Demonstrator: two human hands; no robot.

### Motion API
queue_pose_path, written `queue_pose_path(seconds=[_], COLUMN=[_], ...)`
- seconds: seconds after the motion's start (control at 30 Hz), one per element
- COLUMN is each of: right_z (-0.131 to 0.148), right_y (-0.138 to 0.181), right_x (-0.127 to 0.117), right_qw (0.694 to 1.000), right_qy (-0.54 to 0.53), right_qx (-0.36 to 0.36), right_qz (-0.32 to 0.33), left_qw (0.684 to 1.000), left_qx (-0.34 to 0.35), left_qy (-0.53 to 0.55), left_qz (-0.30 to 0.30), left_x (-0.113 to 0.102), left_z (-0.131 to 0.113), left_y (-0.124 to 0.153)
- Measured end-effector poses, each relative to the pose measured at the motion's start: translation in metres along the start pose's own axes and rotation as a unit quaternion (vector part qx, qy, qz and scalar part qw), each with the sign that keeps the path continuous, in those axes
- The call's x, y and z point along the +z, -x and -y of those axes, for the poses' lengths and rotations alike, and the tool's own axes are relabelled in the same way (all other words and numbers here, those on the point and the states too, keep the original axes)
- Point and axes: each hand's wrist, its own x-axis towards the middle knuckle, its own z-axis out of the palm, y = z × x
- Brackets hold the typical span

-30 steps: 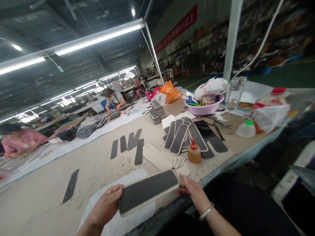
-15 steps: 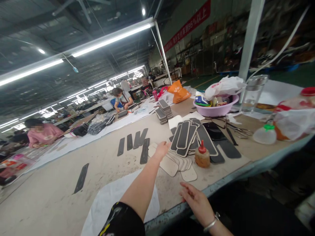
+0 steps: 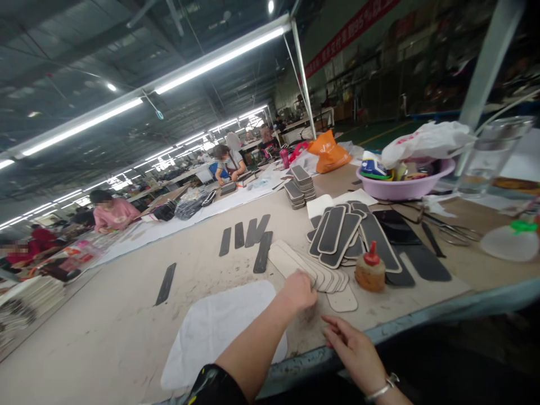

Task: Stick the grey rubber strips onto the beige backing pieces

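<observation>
My left hand point(image 3: 298, 291) is at the near end of a fanned stack of beige rounded strips point(image 3: 333, 279), its fingers curled down on the end of the top beige strip point(image 3: 291, 260). Some fingertips are hidden. Over the table's front edge is my right hand point(image 3: 354, 350), wearing a bracelet; its fingers are loosely bent and apart, with nothing visible in them. Just beyond the beige strips lies a pile of dark pads with pale rims point(image 3: 332, 229). A small glue bottle with a red tip point(image 3: 370, 271) stands to their right.
Several thin dark strips point(image 3: 239, 235) lie on the tabletop, left of the stack. A white cloth point(image 3: 223, 326) is in front. Farther right are a purple basin point(image 3: 396, 188), scissors point(image 3: 453, 229) and a glass point(image 3: 476, 163). A co-worker in pink point(image 3: 116, 214) sits across at left.
My left hand has moved back toward me, from beside the dark pads to the near end of the beige strips, and its fingers have curled. My right hand stays near the edge. The view has turned left.
</observation>
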Motion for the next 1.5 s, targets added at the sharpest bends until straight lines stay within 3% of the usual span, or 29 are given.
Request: queue_pose_path(seconds=[0.13, 0.33, 0.47, 0.57, 0.67, 0.77, 0.9, 1.03, 1.3, 1.5], right_z=[0.0, -0.003, -0.005, -0.009, -0.016, -0.021, -0.023, -0.024, -0.027, -0.02], right_y=[0.001, 0.004, 0.007, 0.007, 0.005, 0.003, 0.002, 0.003, 0.003, 0.002], right_x=[-0.002, -0.001, 0.002, 0.003, 0.004, 0.003, 0.002, 0.002, 0.003, 0.003], right_qw=[1.0, 1.0, 0.998, 0.996, 0.994, 0.992, 0.99, 0.987, 0.983, 0.987], right_qy=[-0.02, 0.007, 0.053, 0.082, 0.108, 0.127, 0.142, 0.158, 0.17, 0.148], right_qx=[0.014, 0.009, -0.023, -0.029, -0.022, -0.01, -0.009, -0.03, -0.058, -0.058], right_qz=[-0.006, -0.019, -0.027, -0.025, -0.021, -0.012, -0.008, -0.013, -0.023, -0.02], left_qw=[0.999, 0.982, 0.991, 0.998, 0.998, 0.997, 0.996, 0.998, 0.997, 0.993], left_qx=[0.046, 0.131, 0.067, 0.002, -0.033, -0.046, -0.059, -0.049, -0.003, -0.015], left_qy=[0.015, 0.136, 0.107, 0.056, 0.048, 0.012, -0.014, -0.036, -0.081, -0.089], left_qz=[0.012, 0.003, 0.035, 0.039, -0.015, -0.058, -0.059, -0.032, -0.008, -0.072], left_x=[-0.015, -0.027, -0.02, -0.017, -0.018, -0.018, -0.011, -0.001, 0.004, -0.006], left_z=[0.016, 0.068, 0.123, 0.159, 0.174, 0.173, 0.168, 0.172, 0.176, 0.165], left_y=[0.031, 0.128, 0.182, 0.196, 0.178, 0.135, 0.07, 0.029, 0.006, 0.013])
